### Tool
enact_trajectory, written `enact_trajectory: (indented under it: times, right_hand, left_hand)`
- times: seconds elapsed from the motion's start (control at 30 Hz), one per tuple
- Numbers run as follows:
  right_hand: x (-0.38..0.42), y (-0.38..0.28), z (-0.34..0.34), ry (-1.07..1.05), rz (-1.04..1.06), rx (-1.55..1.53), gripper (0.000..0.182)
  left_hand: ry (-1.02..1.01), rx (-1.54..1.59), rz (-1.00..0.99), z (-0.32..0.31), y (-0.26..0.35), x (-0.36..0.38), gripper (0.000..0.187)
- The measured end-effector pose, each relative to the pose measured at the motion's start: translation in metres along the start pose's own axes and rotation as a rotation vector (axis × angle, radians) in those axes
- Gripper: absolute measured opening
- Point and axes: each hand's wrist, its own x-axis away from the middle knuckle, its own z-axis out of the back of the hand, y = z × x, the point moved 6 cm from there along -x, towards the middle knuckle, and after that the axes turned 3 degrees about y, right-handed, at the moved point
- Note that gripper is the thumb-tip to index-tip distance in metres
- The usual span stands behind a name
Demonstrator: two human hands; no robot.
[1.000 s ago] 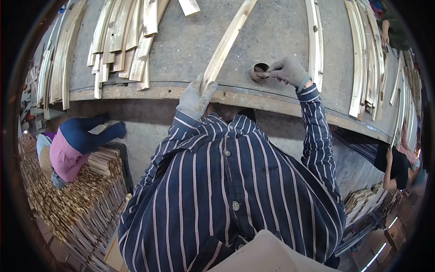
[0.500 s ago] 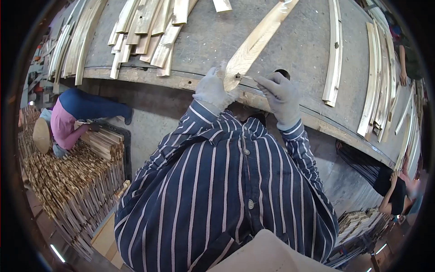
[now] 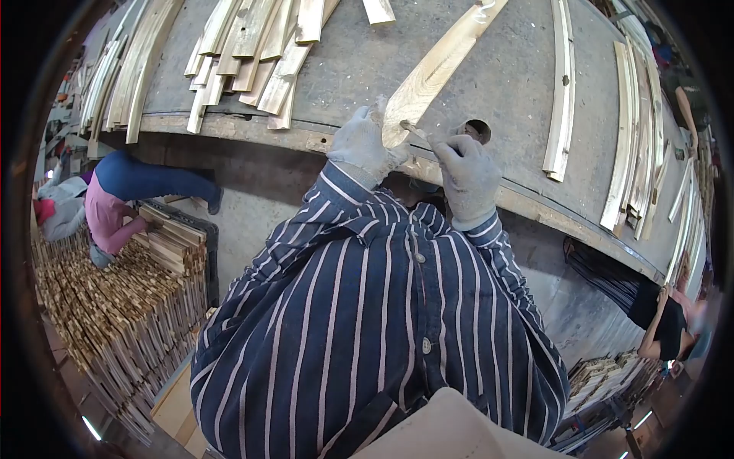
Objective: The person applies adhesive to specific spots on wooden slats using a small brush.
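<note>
A pale wooden board (image 3: 443, 65) slants across the workbench toward me, its near end by the front edge. My left hand (image 3: 362, 144), in a grey glove, is closed on the left side of that end. My right hand (image 3: 469, 174), gloved too, pinches a thin stick-like tool (image 3: 417, 131); its exact kind is too small to make out. The tip of the tool meets a dark spot, which looks like a knot, near the board's end. Fingers of both hands are partly hidden by the gloves' bulk.
The workbench (image 3: 344, 84) has a round hole (image 3: 479, 130) beside my right hand. Loose slats (image 3: 248, 34) lie at the back left, more slats (image 3: 631, 138) at the right. A person in pink (image 3: 115, 214) bends over stacked wood (image 3: 115, 321); another person (image 3: 661, 321) stands at the right.
My right hand has shifted slightly toward me, turned more knuckles-up, and uncovers more of the round hole. The tool stays at the dark spot. Another person shows at the far left.
</note>
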Motion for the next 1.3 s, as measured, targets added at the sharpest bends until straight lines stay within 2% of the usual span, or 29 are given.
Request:
enact_trajectory:
  times: [0.1, 0.17, 0.3, 0.4, 0.5, 0.57, 0.67, 0.8, 0.87, 1.0, 1.07, 1.1, 1.17, 1.3]
  right_hand:
    - [-0.001, -0.004, 0.008, -0.084, -0.035, 0.066, 0.02]
    - [-0.004, 0.001, 0.016, -0.105, -0.158, 0.038, 0.018]
    - [-0.002, -0.002, 0.003, -0.046, -0.139, -0.006, 0.02]
    - [-0.001, -0.01, 0.012, -0.072, -0.075, 0.088, 0.019]
    - [-0.005, -0.002, 0.015, -0.162, -0.174, 0.125, 0.021]
    - [-0.008, 0.001, 0.008, 0.01, -0.146, -0.107, 0.021]
    - [-0.003, 0.003, -0.009, 0.02, -0.171, -0.284, 0.023]
    - [0.001, 0.005, -0.008, -0.022, -0.14, -0.245, 0.024]
    - [0.0, 0.015, -0.012, 0.01, -0.215, -0.529, 0.027]
    - [-0.001, 0.007, -0.011, 0.071, -0.193, -0.365, 0.026]
    - [-0.002, -0.008, -0.002, 0.075, -0.094, -0.061, 0.026]
    - [-0.001, -0.009, 0.005, 0.074, -0.096, -0.062, 0.026]
    - [0.0, -0.008, 0.008, -0.069, -0.113, -0.007, 0.026]
    - [-0.002, 0.004, 0.009, 0.015, -0.206, -0.172, 0.026]
  left_hand:
    - [0.05, 0.003, -0.044, 0.001, -0.001, 0.0, 0.082]
    - [0.093, -0.03, -0.082, 0.004, 0.002, 0.002, 0.08]
    - [0.045, -0.028, -0.036, 0.012, 0.008, 0.0, 0.079]
    - [0.024, -0.067, -0.029, 0.012, 0.006, 0.0, 0.077]
    - [0.033, -0.067, -0.077, 0.013, 0.009, 0.0, 0.075]
    - [0.034, -0.092, -0.035, 0.018, 0.014, -0.001, 0.076]
    - [0.075, -0.086, -0.05, 0.02, 0.013, -0.001, 0.077]
    - [0.13, -0.104, -0.121, 0.019, 0.011, 0.001, 0.077]
    - [0.14, -0.091, -0.113, 0.021, 0.011, -0.001, 0.076]
    - [0.087, -0.031, -0.062, 0.024, 0.012, -0.004, 0.076]
    - [0.034, -0.032, -0.008, 0.025, 0.013, -0.005, 0.077]
    - [0.032, -0.032, -0.008, 0.023, 0.012, -0.004, 0.077]
    - [0.073, -0.045, -0.049, 0.022, 0.011, -0.003, 0.077]
    - [0.126, -0.125, -0.123, 0.022, 0.015, -0.001, 0.077]
